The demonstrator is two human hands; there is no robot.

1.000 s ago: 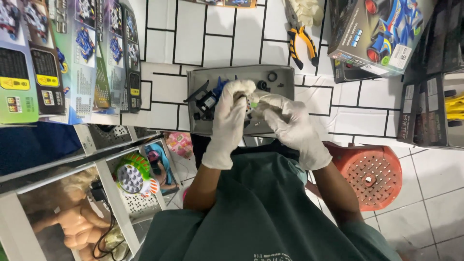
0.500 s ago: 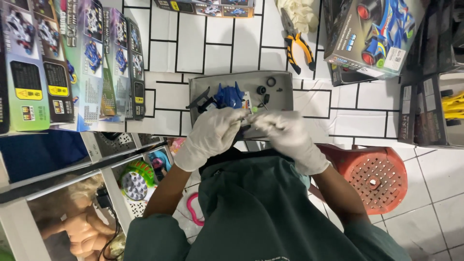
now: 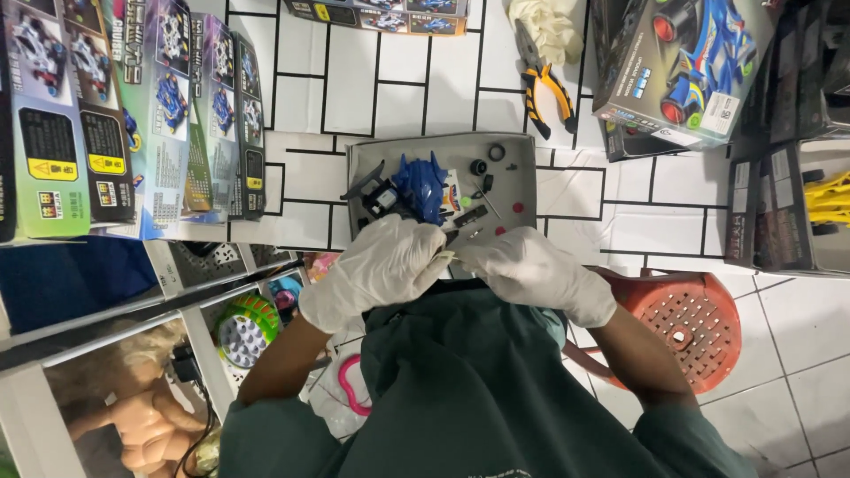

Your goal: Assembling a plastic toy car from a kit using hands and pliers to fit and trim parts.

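Note:
Both my hands wear white gloves and meet in front of my chest. My left hand (image 3: 381,270) and my right hand (image 3: 527,270) pinch a small pale part (image 3: 445,258) between their fingertips; what it is stays hidden. Just beyond them lies a grey tray (image 3: 522,168) on the tiled floor. On it sit a blue toy car body (image 3: 423,186) with a black chassis, small black wheels (image 3: 487,159), a thin tool and tiny red bits.
Boxed toy car kits (image 3: 124,115) lean at the left, another box (image 3: 686,66) at upper right. Orange-handled pliers (image 3: 544,93) lie behind the tray. A red plastic stool (image 3: 686,323) stands to the right. A shelf with toys (image 3: 239,327) is at lower left.
My hands have drawn back from over the tray toward my chest, uncovering the blue car body. The view has shifted so the tray sits higher.

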